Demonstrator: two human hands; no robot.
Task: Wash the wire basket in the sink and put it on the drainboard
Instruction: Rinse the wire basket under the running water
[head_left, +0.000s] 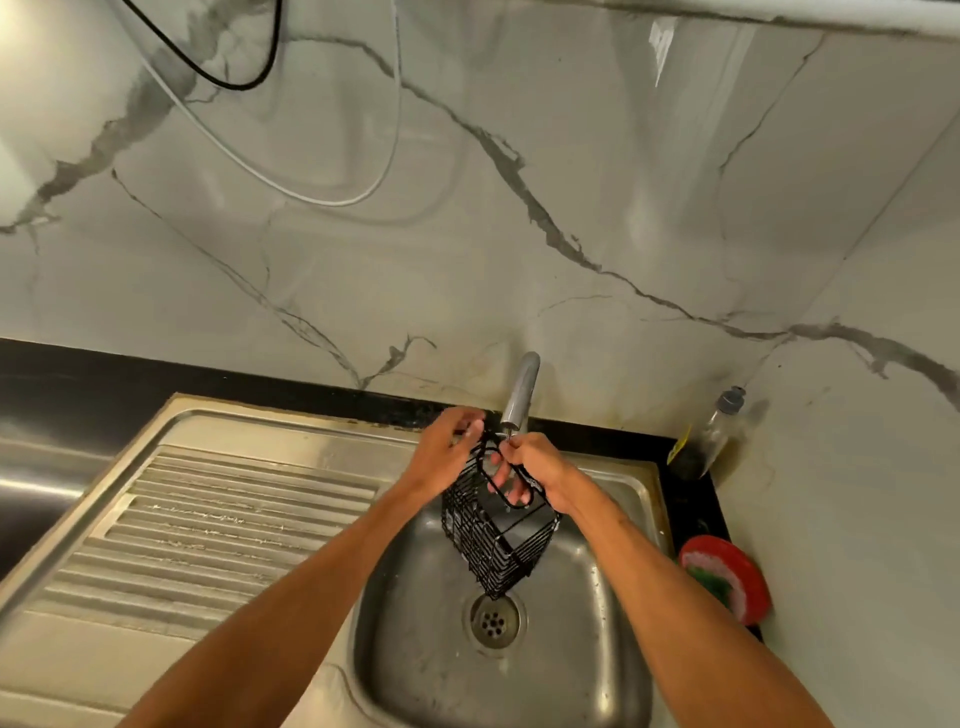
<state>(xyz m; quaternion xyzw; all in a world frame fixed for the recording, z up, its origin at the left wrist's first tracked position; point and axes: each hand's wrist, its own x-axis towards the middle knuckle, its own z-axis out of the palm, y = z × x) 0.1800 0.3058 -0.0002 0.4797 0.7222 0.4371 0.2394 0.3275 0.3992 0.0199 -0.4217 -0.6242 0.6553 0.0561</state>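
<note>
Most of the view is taken up by a marbled wall (519, 208) with grey veins, across which a white cable (311, 195) and a black cable (228, 83) hang in loops. Below it runs a black counter (78, 384) carrying a stainless steel sink unit: the ribbed drainboard (208, 525) lies to the left, and the sink (597, 649) to the right, with its round drain (492, 619) near the middle of the bowl. Held above the bowl, just over the drain and tilted so one lower corner points down, is the black wire basket (493, 535), under the spout of the chrome tap (521, 389). The left hand (447, 452) is closed on the basket's upper rim at the left, and the right hand (535, 467) grips the rim at the right, fingers curled inside the wire loop. On the counter right of the sink a clear bottle (711, 436) with a grey cap stands against the wall, and nearer the camera a red round dish (727, 577) leans at the wall with a green scrubber (709, 582) in it.
</note>
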